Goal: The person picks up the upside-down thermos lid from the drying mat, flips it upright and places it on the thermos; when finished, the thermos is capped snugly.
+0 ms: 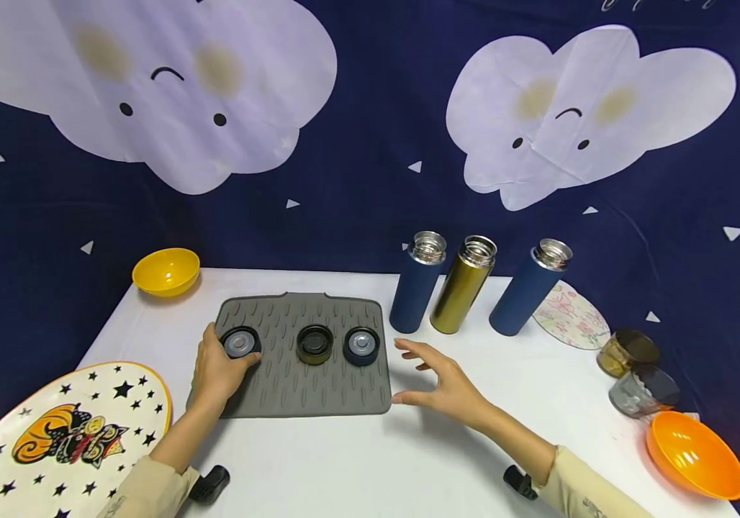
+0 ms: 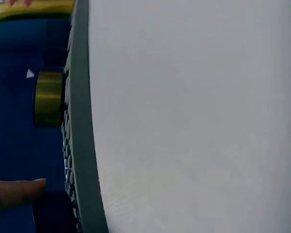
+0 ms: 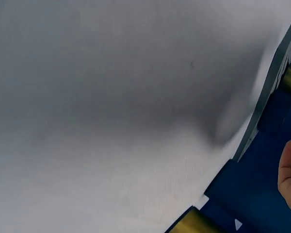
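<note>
A grey ribbed mat (image 1: 299, 388) lies on the white table (image 1: 357, 460) with three bottle lids in a row. My left hand (image 1: 224, 356) grips the left dark blue lid (image 1: 240, 342), fingers on its left side and thumb at its right. A gold lid (image 1: 314, 344) and a blue lid (image 1: 361, 345) stand beside it. My right hand (image 1: 422, 370) hovers open, fingers spread, just right of the mat. Behind stand three open flasks: blue (image 1: 417, 282), gold (image 1: 463, 285), blue (image 1: 530, 288). The left wrist view shows the mat edge (image 2: 80, 121), the gold lid (image 2: 48, 97) and a fingertip (image 2: 14, 194).
A yellow bowl (image 1: 165, 271) sits at the back left and a starry plate (image 1: 65, 439) at the front left. On the right are a floral plate (image 1: 571, 316), an amber jar (image 1: 627, 352), a grey glass (image 1: 643, 391) and an orange bowl (image 1: 694, 453).
</note>
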Demonstrator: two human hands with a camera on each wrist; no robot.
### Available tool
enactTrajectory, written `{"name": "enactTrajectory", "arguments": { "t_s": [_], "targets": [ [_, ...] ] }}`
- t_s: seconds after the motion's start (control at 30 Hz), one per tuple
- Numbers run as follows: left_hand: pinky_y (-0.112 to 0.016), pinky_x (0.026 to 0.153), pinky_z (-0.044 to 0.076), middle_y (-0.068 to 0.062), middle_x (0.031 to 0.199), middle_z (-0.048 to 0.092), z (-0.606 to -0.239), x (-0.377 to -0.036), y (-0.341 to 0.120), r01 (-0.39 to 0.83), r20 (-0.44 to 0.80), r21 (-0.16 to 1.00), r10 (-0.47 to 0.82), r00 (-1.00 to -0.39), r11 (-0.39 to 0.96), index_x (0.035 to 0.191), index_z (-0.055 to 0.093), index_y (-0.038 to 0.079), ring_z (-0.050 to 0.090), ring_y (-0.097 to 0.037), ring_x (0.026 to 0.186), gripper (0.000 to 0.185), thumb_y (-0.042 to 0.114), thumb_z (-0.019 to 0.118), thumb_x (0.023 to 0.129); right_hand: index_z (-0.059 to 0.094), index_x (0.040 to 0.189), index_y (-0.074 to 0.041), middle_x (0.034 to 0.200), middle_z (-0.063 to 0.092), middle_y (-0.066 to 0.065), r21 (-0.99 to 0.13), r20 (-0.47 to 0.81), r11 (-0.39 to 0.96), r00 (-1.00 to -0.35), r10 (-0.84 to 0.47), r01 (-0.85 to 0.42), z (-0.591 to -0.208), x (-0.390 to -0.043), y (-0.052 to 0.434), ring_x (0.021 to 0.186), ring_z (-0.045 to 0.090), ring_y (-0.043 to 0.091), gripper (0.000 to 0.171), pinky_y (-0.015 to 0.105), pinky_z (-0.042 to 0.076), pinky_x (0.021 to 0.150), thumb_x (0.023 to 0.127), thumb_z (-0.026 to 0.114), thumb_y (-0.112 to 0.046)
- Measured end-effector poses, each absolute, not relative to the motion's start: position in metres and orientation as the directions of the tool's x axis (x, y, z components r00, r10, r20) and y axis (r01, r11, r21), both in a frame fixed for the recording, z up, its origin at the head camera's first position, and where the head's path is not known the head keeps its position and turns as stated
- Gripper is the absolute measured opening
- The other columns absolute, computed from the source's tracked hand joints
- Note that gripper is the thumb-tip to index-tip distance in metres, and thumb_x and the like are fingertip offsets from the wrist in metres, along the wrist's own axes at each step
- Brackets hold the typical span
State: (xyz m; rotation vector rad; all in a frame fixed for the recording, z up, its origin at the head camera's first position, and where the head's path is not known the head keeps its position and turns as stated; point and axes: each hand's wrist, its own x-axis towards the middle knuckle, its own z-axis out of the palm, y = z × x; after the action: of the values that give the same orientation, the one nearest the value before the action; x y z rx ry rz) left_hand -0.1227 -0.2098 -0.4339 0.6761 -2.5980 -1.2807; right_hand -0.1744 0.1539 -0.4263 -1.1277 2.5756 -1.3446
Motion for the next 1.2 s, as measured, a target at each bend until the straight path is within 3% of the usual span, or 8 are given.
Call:
{"name": "enactTrajectory", "arguments": {
  "t_s": [0.17,0.33,0.53,0.83,1.07,1.2],
  "targets": [
    [-0.068,0.106,0.032,-0.039,0.145,0.034,-0.436,-0.128,-0.209,-0.355,-0.039,0.75,-0.498,-0.866,0.558,0.15,0.023,-0.011,0.033,-0.056,0.134,0.092,0.016,0.077,0.081,0.051,0.143,-0.013,0.136,0.06,0.015,-0.754,0.254,0.357,-0.746,-0.616,-0.552,-0.432,-0.167,0.152,0.111,0.065,0.031,0.077,0.036,0.054,0.085,0.076,0.087,-0.026],
    [-0.066,0.107,0.032,-0.036,0.147,0.036,-0.435,-0.12,-0.203,-0.31,0.011,0.779,-0.505,-0.863,0.545,0.149,0.028,-0.009,0.036,-0.054,0.133,0.089,0.014,0.078,0.079,0.052,0.142,-0.016,0.135,0.06,0.017,-0.816,0.201,0.321,-0.757,-0.622,-0.481,-0.436,-0.159,0.147,0.11,0.065,0.035,0.073,0.039,0.054,0.085,0.077,0.086,-0.023],
    [-0.063,0.106,0.035,-0.03,0.139,0.046,-0.418,-0.101,-0.174,-0.158,0.138,0.806,-0.44,-0.887,0.571,0.145,0.039,-0.005,0.043,-0.05,0.13,0.081,0.012,0.081,0.078,0.049,0.143,-0.008,0.138,0.057,0.019,-0.897,0.125,0.256,-0.762,-0.635,-0.361,-0.432,-0.155,0.136,0.114,0.062,0.036,0.071,0.042,0.054,0.088,0.081,0.082,-0.019],
    [-0.058,0.101,0.042,-0.017,0.13,0.057,-0.399,-0.079,-0.12,0.091,0.287,0.808,-0.255,-0.923,0.582,0.135,0.052,0.001,0.054,-0.039,0.124,0.078,0.004,0.088,0.066,0.042,0.144,0.003,0.141,0.047,0.032,-0.998,-0.023,0.062,-0.748,-0.663,-0.025,-0.424,-0.144,0.115,0.117,0.062,0.029,0.067,0.028,0.054,0.09,0.087,0.075,-0.012],
    [-0.059,0.098,0.046,-0.015,0.13,0.057,-0.402,-0.07,-0.096,0.217,0.355,0.793,-0.142,-0.924,0.569,0.133,0.054,0.002,0.057,-0.037,0.121,0.076,0.001,0.089,0.066,0.044,0.145,-0.003,0.138,0.055,0.019,-0.99,-0.104,0.002,-0.733,-0.672,0.138,-0.418,-0.132,0.105,0.119,0.063,0.027,0.059,0.032,0.052,0.097,0.092,0.069,-0.015],
    [-0.055,0.101,0.046,-0.01,0.13,0.059,-0.404,-0.067,-0.088,0.272,0.399,0.788,-0.121,-0.909,0.553,0.131,0.056,0.005,0.058,-0.03,0.121,0.076,0.003,0.091,0.064,0.045,0.143,0.001,0.13,0.061,0.01,-0.98,-0.074,-0.087,-0.729,-0.68,0.18,-0.419,-0.127,0.102,0.112,0.065,0.018,0.055,0.034,0.052,0.099,0.094,0.066,-0.01]
  ]
}}
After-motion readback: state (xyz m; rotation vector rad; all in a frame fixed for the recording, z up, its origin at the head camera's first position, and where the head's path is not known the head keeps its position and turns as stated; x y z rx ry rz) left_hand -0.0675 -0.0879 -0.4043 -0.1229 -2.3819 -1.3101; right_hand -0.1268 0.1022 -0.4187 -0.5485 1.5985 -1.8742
